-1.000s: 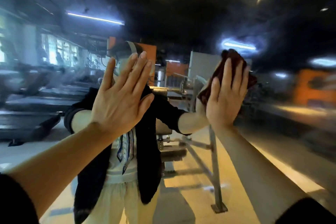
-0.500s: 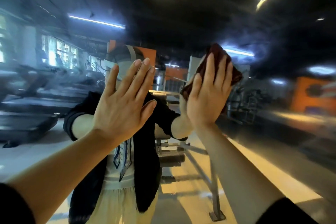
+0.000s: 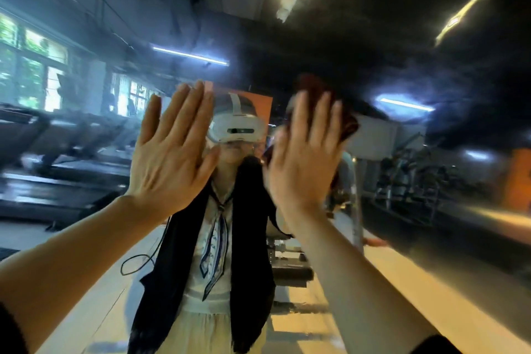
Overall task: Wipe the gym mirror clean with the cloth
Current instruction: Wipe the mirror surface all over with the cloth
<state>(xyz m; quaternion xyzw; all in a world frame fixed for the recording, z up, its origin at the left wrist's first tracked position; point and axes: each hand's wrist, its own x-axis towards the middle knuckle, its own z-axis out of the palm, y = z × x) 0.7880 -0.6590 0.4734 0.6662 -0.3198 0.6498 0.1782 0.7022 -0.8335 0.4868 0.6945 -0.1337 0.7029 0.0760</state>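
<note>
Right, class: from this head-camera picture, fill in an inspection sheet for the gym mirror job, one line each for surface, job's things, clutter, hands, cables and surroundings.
Surface: large wall mirror, reflecting the gym; streaks or dirt cannot be told through the blur.
Job's things: dark red-brown cloth, pressed flat against the glass.
Clutter: nothing seen.
Hands: left hand open, fingers straight, palm toward the glass; right hand open, straight fingers pressing the cloth, no curled grip.
Cables: thin black cable looping at the reflected person's side.
Surroundings: reflected treadmills, windows, ceiling strip lights.
</note>
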